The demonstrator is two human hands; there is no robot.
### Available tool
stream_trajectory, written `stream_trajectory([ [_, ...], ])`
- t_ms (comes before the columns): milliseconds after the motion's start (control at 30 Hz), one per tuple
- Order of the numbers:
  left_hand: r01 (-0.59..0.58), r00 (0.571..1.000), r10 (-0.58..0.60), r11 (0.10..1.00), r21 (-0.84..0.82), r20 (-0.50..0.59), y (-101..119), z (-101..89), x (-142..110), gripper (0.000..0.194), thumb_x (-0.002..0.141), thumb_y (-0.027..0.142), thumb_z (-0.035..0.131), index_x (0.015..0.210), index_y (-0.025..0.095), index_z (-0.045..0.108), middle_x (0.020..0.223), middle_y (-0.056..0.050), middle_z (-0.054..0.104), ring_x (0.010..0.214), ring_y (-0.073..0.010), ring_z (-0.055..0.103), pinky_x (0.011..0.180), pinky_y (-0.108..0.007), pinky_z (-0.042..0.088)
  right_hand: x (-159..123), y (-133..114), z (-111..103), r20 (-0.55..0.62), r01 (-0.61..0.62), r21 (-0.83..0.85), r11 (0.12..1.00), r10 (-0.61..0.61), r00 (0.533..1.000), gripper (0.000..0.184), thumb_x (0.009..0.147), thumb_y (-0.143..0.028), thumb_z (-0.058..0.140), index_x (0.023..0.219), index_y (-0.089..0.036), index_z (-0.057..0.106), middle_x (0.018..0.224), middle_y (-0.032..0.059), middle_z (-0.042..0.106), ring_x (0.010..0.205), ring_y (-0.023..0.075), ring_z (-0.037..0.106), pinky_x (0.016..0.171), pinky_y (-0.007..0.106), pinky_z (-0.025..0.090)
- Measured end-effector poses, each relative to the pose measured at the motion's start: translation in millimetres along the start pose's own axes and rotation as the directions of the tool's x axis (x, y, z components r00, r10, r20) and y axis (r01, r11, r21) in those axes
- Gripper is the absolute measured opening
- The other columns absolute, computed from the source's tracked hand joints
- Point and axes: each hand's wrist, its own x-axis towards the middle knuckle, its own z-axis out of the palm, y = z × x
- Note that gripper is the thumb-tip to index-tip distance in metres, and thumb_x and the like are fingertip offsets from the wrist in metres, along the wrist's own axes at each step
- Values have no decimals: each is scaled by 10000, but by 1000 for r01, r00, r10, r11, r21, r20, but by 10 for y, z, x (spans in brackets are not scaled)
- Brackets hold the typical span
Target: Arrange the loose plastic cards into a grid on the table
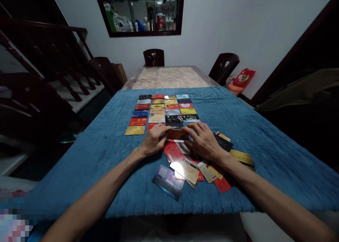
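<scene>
Between my two hands is a brownish-orange plastic card [178, 134], tilted up on edge. My left hand [155, 139] pinches its left end, and my right hand [203, 140] grips the right end. Just beyond it lies a black card [174, 126], the nearest of a grid of cards laid in rows and columns, with a gold card [135, 130] at the near left corner. Below my hands spreads a loose pile: a red card [174, 152], a shiny cream card [185, 170], a purple card [169, 181] and several others, partly under my right forearm.
A blue cloth [106, 153] covers the near part of the table; the far end shows a patterned top [169, 76]. Dark wooden chairs [225, 66] stand around it. A stair railing [53, 26] is on the left, a red bag [244, 78] at the right.
</scene>
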Motion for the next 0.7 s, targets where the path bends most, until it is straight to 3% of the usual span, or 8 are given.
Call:
stream_trajectory([
  [267,-17,1000,16,1000,-18,-27,20,-7,15,302,897,57,530,1149,156,664,1010,-90,738,937,-203,668,827,-367,580,-4,-39,34,-83,-30,-29,999,27,996,307,884,-190,600,1189,-158,605,1099,130,606,999,273,500,846,401,444],
  [467,53,998,-54,998,-22,-29,5,15,7,361,903,73,537,1235,188,621,1074,-77,715,982,-186,673,888,-357,581,-9,-40,40,-123,-39,5,999,40,992,334,901,-177,564,1233,-145,590,1116,148,577,1025,288,485,868,430,478],
  [700,42,999,-41,998,44,-19,14,14,15,293,920,105,529,1195,179,598,1039,-84,695,964,-203,658,875,-377,577,-18,-18,45,-74,-38,40,998,41,996,437,882,-145,555,1318,-166,577,1134,154,600,1029,304,495,858,461,485],
])
